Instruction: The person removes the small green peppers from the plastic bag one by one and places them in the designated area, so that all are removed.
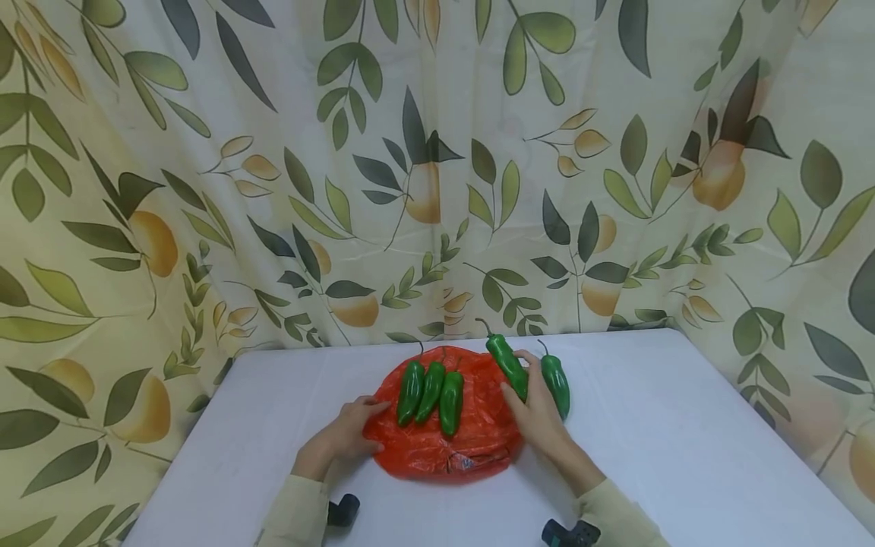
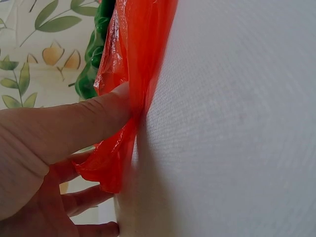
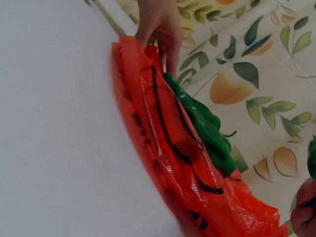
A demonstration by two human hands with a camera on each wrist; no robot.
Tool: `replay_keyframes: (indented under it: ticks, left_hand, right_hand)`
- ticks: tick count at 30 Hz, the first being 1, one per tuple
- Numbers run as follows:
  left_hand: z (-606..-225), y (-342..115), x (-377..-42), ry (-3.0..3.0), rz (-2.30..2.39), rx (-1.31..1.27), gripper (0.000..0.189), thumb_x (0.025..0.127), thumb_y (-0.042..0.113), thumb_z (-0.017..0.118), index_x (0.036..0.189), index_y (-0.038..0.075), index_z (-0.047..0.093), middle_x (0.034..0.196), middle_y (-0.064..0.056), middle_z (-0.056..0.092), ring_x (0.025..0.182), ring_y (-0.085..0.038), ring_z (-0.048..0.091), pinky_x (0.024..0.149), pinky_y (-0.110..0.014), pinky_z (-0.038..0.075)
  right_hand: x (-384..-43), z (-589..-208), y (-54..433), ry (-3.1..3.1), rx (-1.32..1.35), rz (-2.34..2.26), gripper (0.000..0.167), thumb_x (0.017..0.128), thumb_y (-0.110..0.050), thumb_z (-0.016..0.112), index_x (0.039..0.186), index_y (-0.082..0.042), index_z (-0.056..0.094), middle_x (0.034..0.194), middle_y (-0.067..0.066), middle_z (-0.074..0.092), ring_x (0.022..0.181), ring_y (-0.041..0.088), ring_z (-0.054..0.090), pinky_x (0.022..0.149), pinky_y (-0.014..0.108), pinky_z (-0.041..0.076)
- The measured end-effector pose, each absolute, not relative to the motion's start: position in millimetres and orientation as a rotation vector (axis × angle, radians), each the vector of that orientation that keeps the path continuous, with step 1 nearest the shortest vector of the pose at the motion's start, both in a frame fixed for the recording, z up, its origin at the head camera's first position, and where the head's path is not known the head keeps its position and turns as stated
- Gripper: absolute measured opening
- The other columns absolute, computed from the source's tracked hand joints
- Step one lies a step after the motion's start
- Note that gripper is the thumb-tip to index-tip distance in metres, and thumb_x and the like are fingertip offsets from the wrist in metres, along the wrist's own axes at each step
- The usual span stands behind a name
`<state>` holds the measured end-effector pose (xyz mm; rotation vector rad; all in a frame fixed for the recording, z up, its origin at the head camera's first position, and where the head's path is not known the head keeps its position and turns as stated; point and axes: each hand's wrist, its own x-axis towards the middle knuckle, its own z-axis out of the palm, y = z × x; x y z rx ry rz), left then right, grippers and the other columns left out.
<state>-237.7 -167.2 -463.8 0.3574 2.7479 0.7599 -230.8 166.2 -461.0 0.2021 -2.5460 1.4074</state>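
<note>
A red plastic bag [image 1: 478, 448] lies flat on the table, its black printing showing in the right wrist view. On top of it rest three green chili peppers [image 1: 431, 391] side by side, stems pointing away. My left hand [image 1: 345, 433] holds the bag's left edge; the left wrist view has the thumb [image 2: 106, 108] against the red plastic and the fingers behind it. Over the bag's right side, my right hand [image 1: 540, 414] grips another green chili pepper [image 1: 507, 361], tilted with its stem up and left. One more pepper [image 1: 556, 384] lies just right of this hand, partly hidden by it.
The white table [image 1: 683, 456] extends left and right of the bag. A leaf-and-fruit patterned curtain [image 1: 437, 190] hangs behind the table and along both sides. Black devices [image 1: 344, 510] sit near both wrists.
</note>
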Motion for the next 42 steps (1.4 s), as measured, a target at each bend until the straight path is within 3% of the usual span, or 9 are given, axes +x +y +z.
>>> replay_keyframes:
  ticks: [7,11,15,19,22,30,34,37,42]
  left_hand:
    - [-465,-168,-236,2.744,0.757,0.324,0.071,0.082,0.014,0.083,0.146,0.016,0.055,0.151,-0.015,0.046,0.136,-0.037,0.043,0.100,-0.058,0.054]
    - [-466,-170,-234,2.747,0.750,0.326,0.071,0.081,0.014,0.083,0.146,0.016,0.055,0.151,-0.016,0.046,0.136,-0.038,0.043,0.100,-0.059,0.053]
    - [-466,-172,-231,2.751,0.735,0.310,0.071,0.081,0.014,0.084,0.146,0.016,0.055,0.152,-0.017,0.045,0.136,-0.039,0.042,0.101,-0.061,0.052]
    - [-466,-172,-231,2.753,0.745,0.333,0.071,0.081,0.014,0.083,0.146,0.015,0.055,0.152,-0.018,0.044,0.137,-0.040,0.042,0.103,-0.063,0.050]
    - [-465,-170,-232,2.750,0.753,0.358,0.071,0.082,0.014,0.083,0.147,0.014,0.054,0.152,-0.018,0.044,0.137,-0.040,0.042,0.103,-0.062,0.050]
    - [-459,-166,-234,2.743,0.764,0.356,0.071,0.082,0.014,0.082,0.147,0.014,0.054,0.152,-0.017,0.044,0.138,-0.039,0.041,0.101,-0.061,0.052]
    - [-459,-166,-234,2.764,0.755,0.389,0.070,0.082,0.014,0.082,0.147,0.012,0.054,0.151,-0.018,0.045,0.137,-0.040,0.042,0.104,-0.062,0.049]
    - [-460,-166,-235,2.771,0.756,0.400,0.071,0.082,0.014,0.083,0.146,0.011,0.054,0.151,-0.019,0.046,0.136,-0.040,0.043,0.105,-0.062,0.048]
    - [-461,-166,-234,2.763,0.765,0.390,0.071,0.082,0.013,0.082,0.147,0.012,0.054,0.152,-0.018,0.045,0.137,-0.040,0.042,0.105,-0.063,0.048]
  right_hand:
    - [-227,-453,172,-2.440,0.291,1.562,0.041,0.108,-0.012,0.043,0.148,-0.013,0.034,0.138,0.018,0.046,0.112,0.033,0.054,0.088,0.037,0.055]
    - [-225,-452,177,-2.398,0.284,1.603,0.047,0.107,-0.008,0.040,0.153,-0.017,0.032,0.137,0.022,0.046,0.118,0.037,0.051,0.096,0.051,0.053]
    - [-220,-452,184,-2.437,0.291,1.613,0.052,0.109,-0.012,0.038,0.158,-0.025,0.025,0.151,0.023,0.038,0.133,0.044,0.044,0.105,0.062,0.049]
    - [-217,-450,196,-2.420,0.261,1.646,0.058,0.109,-0.014,0.040,0.161,-0.028,0.018,0.146,0.026,0.043,0.118,0.042,0.054,0.089,0.046,0.060]
    - [-215,-447,205,-2.399,0.250,1.652,0.064,0.108,-0.012,0.043,0.162,-0.029,0.013,0.138,0.027,0.047,0.102,0.033,0.059,0.075,0.031,0.059]
    - [-218,-439,227,-2.355,0.325,1.644,0.057,0.109,-0.009,0.038,0.162,-0.021,0.021,0.143,0.029,0.042,0.085,0.007,0.067,0.074,0.018,0.059]
    - [-222,-432,239,-2.388,0.351,1.588,0.055,0.108,-0.006,0.039,0.161,-0.016,0.025,0.152,0.031,0.036,0.102,0.028,0.072,0.084,0.031,0.063]
    - [-223,-427,250,-2.462,0.324,1.502,0.057,0.107,-0.005,0.043,0.160,-0.015,0.026,0.157,0.034,0.029,0.124,0.054,0.057,0.093,0.052,0.058]
    - [-226,-429,268,-2.574,0.275,1.368,0.062,0.104,-0.002,0.048,0.161,-0.013,0.025,0.155,0.035,0.031,0.128,0.056,0.049,0.092,0.059,0.058]
